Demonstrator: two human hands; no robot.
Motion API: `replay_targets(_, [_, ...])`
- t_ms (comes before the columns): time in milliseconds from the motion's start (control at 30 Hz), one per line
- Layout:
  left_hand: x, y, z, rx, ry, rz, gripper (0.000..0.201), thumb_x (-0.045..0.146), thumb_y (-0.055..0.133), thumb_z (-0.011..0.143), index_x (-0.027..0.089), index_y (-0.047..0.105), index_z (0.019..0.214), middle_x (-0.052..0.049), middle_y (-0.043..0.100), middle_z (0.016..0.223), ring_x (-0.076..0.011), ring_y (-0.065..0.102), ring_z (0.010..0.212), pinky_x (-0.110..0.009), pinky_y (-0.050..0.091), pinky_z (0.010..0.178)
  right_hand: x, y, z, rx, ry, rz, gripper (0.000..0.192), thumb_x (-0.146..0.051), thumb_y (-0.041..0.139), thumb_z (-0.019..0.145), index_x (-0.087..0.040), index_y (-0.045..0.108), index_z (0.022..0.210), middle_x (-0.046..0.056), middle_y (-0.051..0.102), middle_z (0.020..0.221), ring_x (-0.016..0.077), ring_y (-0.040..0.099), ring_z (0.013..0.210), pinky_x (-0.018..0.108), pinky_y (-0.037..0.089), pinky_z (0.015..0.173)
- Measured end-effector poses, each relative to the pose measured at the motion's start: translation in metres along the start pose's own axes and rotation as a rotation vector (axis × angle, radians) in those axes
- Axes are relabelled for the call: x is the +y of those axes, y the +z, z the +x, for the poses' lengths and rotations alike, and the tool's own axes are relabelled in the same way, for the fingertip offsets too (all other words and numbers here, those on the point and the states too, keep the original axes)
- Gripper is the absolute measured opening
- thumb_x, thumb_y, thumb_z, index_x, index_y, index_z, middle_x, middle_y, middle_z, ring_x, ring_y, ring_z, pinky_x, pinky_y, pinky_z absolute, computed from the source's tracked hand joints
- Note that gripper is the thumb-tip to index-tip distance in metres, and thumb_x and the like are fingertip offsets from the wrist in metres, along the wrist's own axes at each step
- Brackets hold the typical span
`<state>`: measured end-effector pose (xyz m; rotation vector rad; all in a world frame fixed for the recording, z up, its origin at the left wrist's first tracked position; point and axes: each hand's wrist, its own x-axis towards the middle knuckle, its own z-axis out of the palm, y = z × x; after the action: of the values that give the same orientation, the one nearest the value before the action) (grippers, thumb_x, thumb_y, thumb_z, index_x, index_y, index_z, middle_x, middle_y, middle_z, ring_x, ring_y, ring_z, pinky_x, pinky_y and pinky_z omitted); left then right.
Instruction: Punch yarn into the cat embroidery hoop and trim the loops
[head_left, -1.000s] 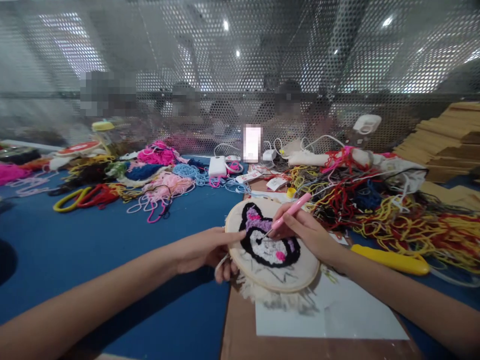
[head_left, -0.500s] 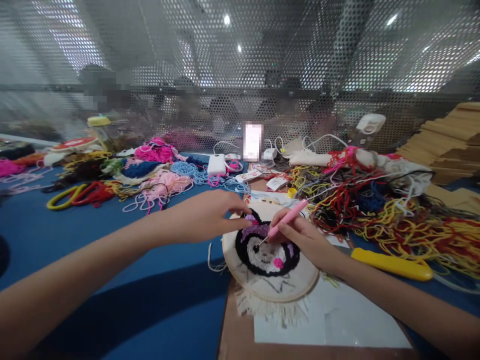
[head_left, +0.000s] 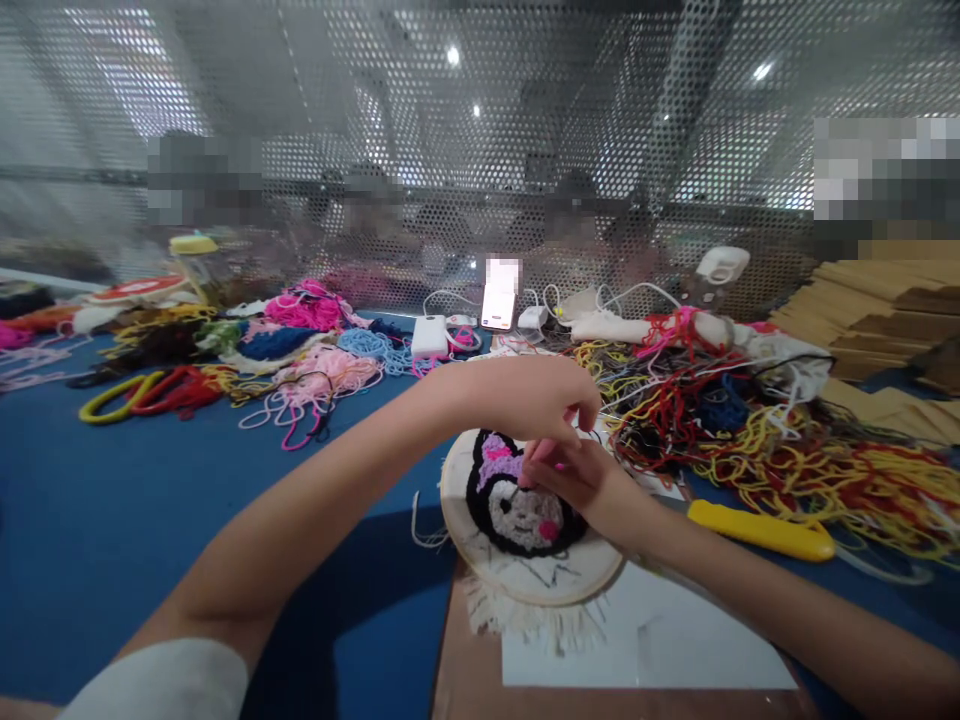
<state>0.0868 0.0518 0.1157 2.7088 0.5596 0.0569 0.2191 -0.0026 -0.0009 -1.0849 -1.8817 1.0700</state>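
Observation:
A round embroidery hoop (head_left: 491,575) lies on white paper and a brown board, its cream cloth fringed at the near edge. Worked on the cloth is a yarn face (head_left: 517,520), black-edged and white, with a purple top and a pink cheek. My right hand (head_left: 592,480) rests over the face's right side, closed around a pink punch needle (head_left: 561,466) that it mostly hides. Just above it, my left hand (head_left: 555,395) reaches across the hoop's far part, with fingers bent and pinched near the needle's upper end. What those fingertips hold is hidden.
Tangled yellow, red and grey yarn (head_left: 757,430) heaps up at right, beside a yellow handle (head_left: 761,530). Pink and blue yarn (head_left: 330,370) and red-and-yellow-handled scissors (head_left: 120,397) lie at left. A lit phone (head_left: 499,305) stands before a perforated metal screen (head_left: 420,130).
My left hand has moved right, from the hoop's left edge to above my right hand, its fingers bending in. The needle's pink handle, plainly seen before, is now mostly covered.

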Motion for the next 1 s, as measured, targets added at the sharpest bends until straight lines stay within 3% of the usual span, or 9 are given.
replay_targets(200, [-0.006,-0.013,-0.007,-0.099,0.045,0.007,0.020,0.018,0.053,0.071,0.014,0.069,0.083,-0.004,0.066,0.077,-0.0115,0.055,0.067,-0.023,0.036,0.061,-0.010,-0.010,-0.004,-0.048,0.038,-0.069,0.017,-0.035,0.050,0.084,-0.020,0.057,0.089,0.002,0.064,0.083,0.0147,0.057,0.075,0.029,0.044,0.069])
replay_targets(300, [-0.007,-0.018,-0.013,-0.118,-0.005,-0.010,0.023,0.017,0.052,0.071,0.015,0.068,0.086,-0.003,0.066,0.079,-0.0120,0.055,0.066,-0.023,0.035,0.058,-0.014,-0.023,-0.006,-0.054,0.076,-0.150,0.014,-0.031,0.049,0.083,-0.019,0.057,0.084,0.000,0.061,0.073,0.0128,0.054,0.066,0.026,0.041,0.060])
replay_targets(433, [-0.007,-0.023,-0.020,-0.124,-0.122,-0.017,0.040,0.013,0.048,0.071,0.018,0.062,0.108,-0.004,0.067,0.086,-0.0135,0.056,0.070,-0.023,0.035,0.058,-0.022,-0.049,-0.009,0.019,0.096,-0.340,0.019,-0.033,0.047,0.082,-0.018,0.057,0.075,-0.003,0.053,0.060,0.0107,0.048,0.055,0.023,0.034,0.051])
replay_targets(533, [-0.007,-0.024,-0.022,-0.147,-0.166,-0.032,0.046,0.011,0.046,0.070,0.019,0.058,0.114,-0.004,0.066,0.088,-0.0140,0.056,0.071,-0.023,0.034,0.058,-0.035,-0.075,-0.011,0.071,0.097,-0.518,0.024,-0.038,0.045,0.083,-0.019,0.056,0.076,-0.004,0.051,0.056,0.0104,0.046,0.052,0.022,0.031,0.049])
replay_targets(600, [-0.006,-0.025,-0.022,-0.146,-0.188,-0.031,0.044,0.011,0.047,0.069,0.018,0.061,0.110,-0.005,0.066,0.089,-0.0142,0.056,0.070,-0.023,0.034,0.058,-0.045,-0.093,-0.015,0.056,0.149,-0.650,0.027,-0.043,0.043,0.083,-0.020,0.056,0.076,-0.003,0.053,0.057,0.0110,0.047,0.052,0.022,0.031,0.049])
replay_targets(700, [-0.005,-0.025,-0.021,-0.133,-0.181,-0.014,0.039,0.012,0.048,0.068,0.017,0.064,0.103,-0.005,0.066,0.086,-0.0136,0.054,0.067,-0.024,0.034,0.057,-0.051,-0.114,-0.025,-0.075,0.300,-0.871,0.025,-0.042,0.048,0.080,-0.020,0.056,0.070,-0.001,0.058,0.062,0.0131,0.051,0.055,0.024,0.030,0.049])
replay_targets(833, [-0.006,-0.021,-0.020,-0.100,-0.135,-0.015,0.037,0.012,0.049,0.069,0.018,0.063,0.103,-0.003,0.065,0.082,-0.0123,0.055,0.066,-0.023,0.034,0.056,-0.037,-0.120,-0.051,-0.159,0.500,-1.097,0.013,-0.034,0.057,0.070,-0.021,0.056,0.068,0.002,0.061,0.067,0.0186,0.056,0.061,0.026,0.028,0.049])
replay_targets(1000, [-0.013,-0.008,-0.023,-0.012,-0.057,-0.057,0.036,0.015,0.050,0.075,0.018,0.059,0.109,-0.002,0.064,0.074,-0.0106,0.054,0.062,-0.022,0.035,0.056,-0.008,-0.117,-0.084,-0.192,0.467,-0.965,0.018,-0.033,0.056,0.072,-0.024,0.057,0.087,0.004,0.062,0.093,0.0240,0.058,0.085,0.031,0.040,0.065])
